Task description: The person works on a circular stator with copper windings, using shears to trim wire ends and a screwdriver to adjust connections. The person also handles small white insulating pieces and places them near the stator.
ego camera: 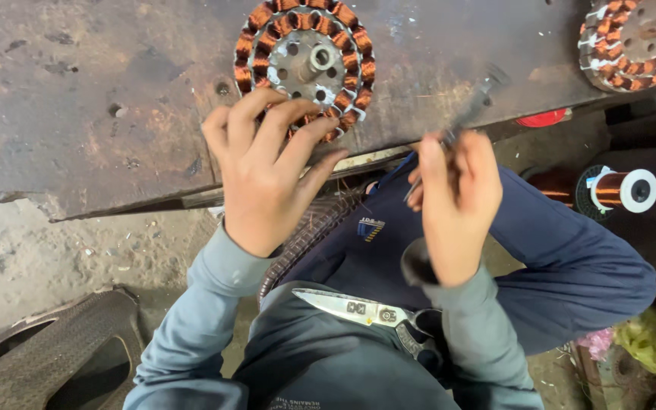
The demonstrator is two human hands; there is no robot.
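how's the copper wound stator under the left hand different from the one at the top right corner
The near stator shows whole on the metal bench; the corner stator is cut off by the picture's edge. The left hand rests its fingertips on the near one; no hand touches the corner one. The right hand holds a thin tool nearby. Both are round, with copper coils.

label: small patch (370, 228) on the dark blue trousers, middle of the view, slanted box shape, yellow and white stripes | print: tiny white letters (295, 402) on the grey shirt, bottom edge | screens: none | packages: none
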